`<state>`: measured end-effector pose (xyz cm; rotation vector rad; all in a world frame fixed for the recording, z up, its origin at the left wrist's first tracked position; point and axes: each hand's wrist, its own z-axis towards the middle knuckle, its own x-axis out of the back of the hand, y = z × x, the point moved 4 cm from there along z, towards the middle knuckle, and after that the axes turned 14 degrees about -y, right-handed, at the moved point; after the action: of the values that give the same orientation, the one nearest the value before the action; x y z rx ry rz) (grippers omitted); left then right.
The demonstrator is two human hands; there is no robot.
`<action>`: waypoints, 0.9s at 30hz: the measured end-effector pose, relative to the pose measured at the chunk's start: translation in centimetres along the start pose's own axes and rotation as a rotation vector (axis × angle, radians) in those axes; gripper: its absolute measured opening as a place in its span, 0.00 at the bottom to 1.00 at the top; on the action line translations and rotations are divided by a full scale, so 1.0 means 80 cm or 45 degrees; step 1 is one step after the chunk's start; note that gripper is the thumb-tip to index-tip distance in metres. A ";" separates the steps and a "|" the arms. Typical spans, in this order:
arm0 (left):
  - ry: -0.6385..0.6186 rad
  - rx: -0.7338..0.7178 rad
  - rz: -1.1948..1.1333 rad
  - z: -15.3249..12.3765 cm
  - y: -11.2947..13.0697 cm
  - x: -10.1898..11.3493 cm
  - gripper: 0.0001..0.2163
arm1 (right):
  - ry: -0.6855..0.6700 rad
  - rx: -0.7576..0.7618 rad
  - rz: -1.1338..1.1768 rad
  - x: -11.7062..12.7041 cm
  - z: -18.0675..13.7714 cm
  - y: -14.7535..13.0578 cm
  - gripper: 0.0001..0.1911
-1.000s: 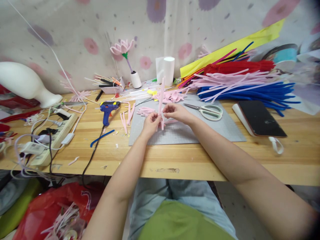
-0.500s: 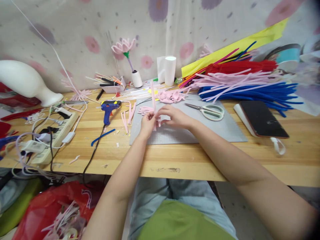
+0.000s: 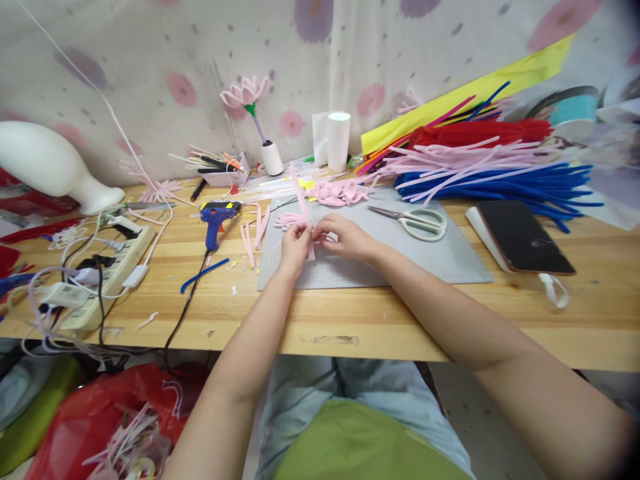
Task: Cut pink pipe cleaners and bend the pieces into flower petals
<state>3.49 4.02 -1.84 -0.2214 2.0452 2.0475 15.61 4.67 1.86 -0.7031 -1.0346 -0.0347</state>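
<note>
Pink pipe cleaners [image 3: 300, 190] stand up between my two hands over the grey cutting mat [image 3: 360, 272], their lower ends poking out below my fingers. My left hand [image 3: 296, 245] is closed on them in a pinch. My right hand [image 3: 345, 237] meets it from the right, its thumb and fingertips pinching the same pink strands. A small bundle of cut pink pieces [image 3: 287, 220] lies just behind my left hand. Beyond my right hand is a pile of folded pink petals [image 3: 340, 192]. White-handled scissors [image 3: 423, 224] rest to the right on the mat.
Left of the mat lie a blue glue gun [image 3: 216, 223], a blue pipe cleaner [image 3: 205, 275] and a power strip [image 3: 115, 280] with tangled cables. A pink flower in a white holder [image 3: 273, 159] stands behind. Blue, pink and red pipe cleaners [image 3: 490, 183] and a phone [image 3: 525, 237] are at right.
The pink pipe cleaners now lean further left at the top. My right hand has closed in on my left, its fingers drawn together at the strands.
</note>
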 end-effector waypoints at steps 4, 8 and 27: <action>-0.030 -0.006 -0.021 0.001 -0.003 0.000 0.10 | 0.113 -0.160 0.211 -0.004 0.000 0.013 0.10; -0.062 0.000 -0.049 0.001 -0.001 -0.002 0.12 | 0.169 -0.240 0.361 -0.006 0.001 0.029 0.12; -0.209 0.066 0.230 0.001 -0.012 -0.008 0.16 | 0.510 -0.429 1.173 -0.004 -0.001 0.052 0.14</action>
<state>4.35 4.04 -2.61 0.1409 2.0794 2.0336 16.93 7.77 -0.55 -1.3654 -0.2534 0.4413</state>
